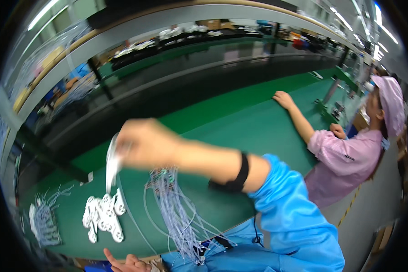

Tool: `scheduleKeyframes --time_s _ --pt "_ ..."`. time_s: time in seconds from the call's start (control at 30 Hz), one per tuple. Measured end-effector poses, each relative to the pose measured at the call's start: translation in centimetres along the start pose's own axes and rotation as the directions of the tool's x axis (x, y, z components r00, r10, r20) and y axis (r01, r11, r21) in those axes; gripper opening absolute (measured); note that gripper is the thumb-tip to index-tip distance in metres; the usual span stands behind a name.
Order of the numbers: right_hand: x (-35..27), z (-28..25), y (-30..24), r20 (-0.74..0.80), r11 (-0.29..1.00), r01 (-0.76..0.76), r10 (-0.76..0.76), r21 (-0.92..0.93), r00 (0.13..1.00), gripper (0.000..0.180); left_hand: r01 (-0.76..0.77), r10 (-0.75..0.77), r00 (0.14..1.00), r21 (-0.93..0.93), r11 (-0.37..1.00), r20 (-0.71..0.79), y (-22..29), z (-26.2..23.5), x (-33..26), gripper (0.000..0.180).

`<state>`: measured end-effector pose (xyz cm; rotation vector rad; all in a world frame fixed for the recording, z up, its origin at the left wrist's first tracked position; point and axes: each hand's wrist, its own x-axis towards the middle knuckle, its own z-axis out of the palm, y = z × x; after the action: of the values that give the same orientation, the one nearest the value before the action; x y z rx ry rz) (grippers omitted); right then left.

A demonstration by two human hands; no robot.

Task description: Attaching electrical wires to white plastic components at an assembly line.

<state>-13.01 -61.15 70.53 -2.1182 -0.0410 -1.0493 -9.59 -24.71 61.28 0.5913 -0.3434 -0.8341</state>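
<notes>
My right hand (143, 143), smeared by motion, is raised over the left part of the green bench with its arm stretched across. Its fingers are closed on a long white plastic part (112, 167), which hangs tilted downward. Just below that part lies a small pile of white plastic pieces (105, 217) with round holes. At the bench's near edge is my left hand (128, 264), its index finger stretched out and the other fingers bent; nothing shows in it. A bundle of thin grey-white wires (177, 213) with small circuit boards (164, 177) lies right of the pile.
Another wire bundle (46, 224) rests at the far left of the bench (226, 136). A dark conveyor belt (167, 93) runs behind it. At right sits a co-worker in pink (349, 154), one hand on the bench, near a metal fixture (333, 97). A shelf rail (177, 20) crosses above.
</notes>
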Motion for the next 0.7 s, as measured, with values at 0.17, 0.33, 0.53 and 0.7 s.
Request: scheduleKeyframes --time_s 0.17,0.33,0.53,0.7 --pt "1.0 -12.5 17.7 -0.453 0.790 -0.595 0.481 -0.146 0.750 0.025 -0.044 0.042 0.997 -0.025 0.999 -0.068 1.3 -1.9 -0.7 0.047" --pt "-8.5 -16.9 28.4 -0.671 0.212 -0.885 0.586 -0.414 0.454 0.036 0.087 0.033 0.910 0.268 0.959 -0.413 -0.1 -5.0 -0.7 0.041" --pt "-9.5 -15.5 26.0 -0.622 0.088 -0.801 0.582 -0.592 0.524 0.032 0.120 0.104 0.905 0.482 0.868 -0.412 -1.9 -5.5 1.3 0.015" --pt "-7.8 -9.5 18.7 -0.128 0.605 -0.329 0.351 -0.725 0.928 0.024 0.161 0.084 0.936 0.629 0.760 -0.341 -3.3 -6.9 2.6 0.013"
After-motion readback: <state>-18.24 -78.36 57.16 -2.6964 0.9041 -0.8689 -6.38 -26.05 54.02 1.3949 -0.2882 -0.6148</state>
